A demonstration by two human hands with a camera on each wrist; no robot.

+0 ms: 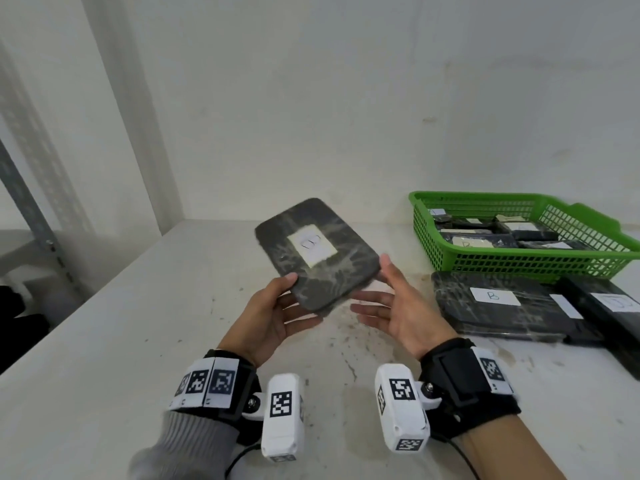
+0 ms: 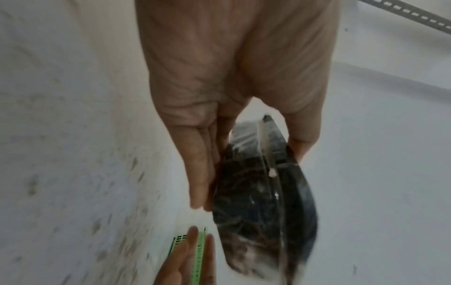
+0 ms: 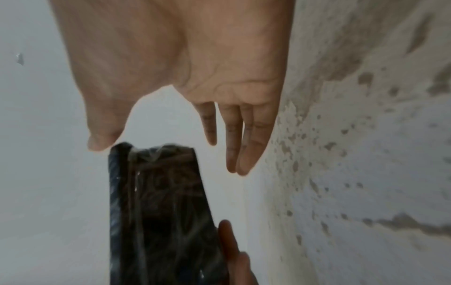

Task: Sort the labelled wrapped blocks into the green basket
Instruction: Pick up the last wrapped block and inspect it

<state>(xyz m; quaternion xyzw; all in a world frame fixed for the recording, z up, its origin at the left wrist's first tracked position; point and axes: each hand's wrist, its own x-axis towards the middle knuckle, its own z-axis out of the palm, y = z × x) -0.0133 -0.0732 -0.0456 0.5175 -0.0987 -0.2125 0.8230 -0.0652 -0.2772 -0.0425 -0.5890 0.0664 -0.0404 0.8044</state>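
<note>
A person's two hands hold up a dark, plastic-wrapped block (image 1: 317,252) above a stained white desk (image 1: 104,358). The block is flat with rounded corners, tilted with its face toward the camera, and carries a white paper label (image 1: 312,244) with a handwritten mark that is too blurred to read. The left hand (image 1: 268,318) grips the block's near corner, thumb on top and fingers underneath. The right hand (image 1: 398,308) is beside the block's right edge with fingers straight and spread; its thumb tip touches the edge, and the fingers below do not close around it.

To the right, near the wall, sits the green basket (image 1: 519,263), a mesh plastic tray already containing several wrapped blocks with white labels. Just in front of the basket, on the desk, lies another wrapped block (image 1: 498,308) labelled "B", with a further dark block (image 1: 606,306) touching it at the right edge of the view.

Both wrists wear black straps with white camera units and square printed markers. A grey sleeve (image 1: 187,441) covers the left forearm. A perforated metal shelf upright (image 1: 24,199) stands at the far left.
</note>
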